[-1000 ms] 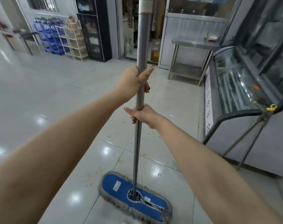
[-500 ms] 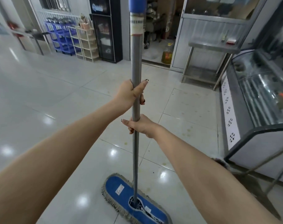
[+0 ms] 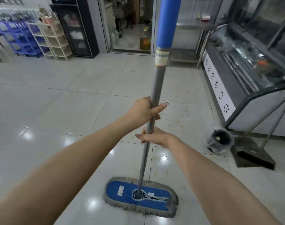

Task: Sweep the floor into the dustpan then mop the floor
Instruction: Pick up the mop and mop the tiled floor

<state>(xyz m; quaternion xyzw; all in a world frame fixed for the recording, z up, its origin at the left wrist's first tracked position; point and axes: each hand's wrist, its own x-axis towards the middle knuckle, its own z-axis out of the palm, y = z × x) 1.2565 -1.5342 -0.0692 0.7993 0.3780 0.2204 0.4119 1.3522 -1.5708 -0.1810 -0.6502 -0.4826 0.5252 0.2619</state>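
Observation:
A flat mop stands in front of me, its blue head (image 3: 141, 196) with a grey fringe lying flat on the white tiled floor (image 3: 57, 103). Its grey pole (image 3: 158, 82) rises to a blue grip at the top of the view. My left hand (image 3: 144, 112) is wrapped around the pole, and my right hand (image 3: 152, 137) grips it just below. A dark dustpan (image 3: 252, 155) with a black brush across it rests on the floor at the right, its long handles leaning on the display case.
A glass display case (image 3: 245, 75) runs along the right side. A small bin with a plastic liner (image 3: 219, 141) sits beside the dustpan. Yellowish spots mark the tiles ahead of the mop. Shelving racks (image 3: 52, 41), a dark cabinet and a steel table line the far wall.
The view has tilted down and the mop head has drawn a little to the right; the dustpan and bin have come into view. Both hands keep their hold on the pole.

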